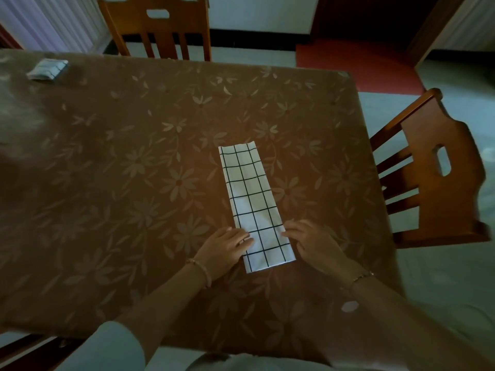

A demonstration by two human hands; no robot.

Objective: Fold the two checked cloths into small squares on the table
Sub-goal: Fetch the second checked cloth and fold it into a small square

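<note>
From my feed I see the checked cloth lying on the table as a long narrow strip, white with dark grid lines, running away from me, with its near end between my two hands. My left hand lies flat, fingers straight, resting across the strip's left edge near that end. My right hand is palm down and relaxed, its fingertips touching the strip's right edge; nothing is gripped by either hand. A bracelet sits on the left wrist and a thin one on the right. The second checked cloth is already a small folded square, well apart at the far left of the brown floral tablecloth. One wooden chair stands at the far side, another at the right.
</note>
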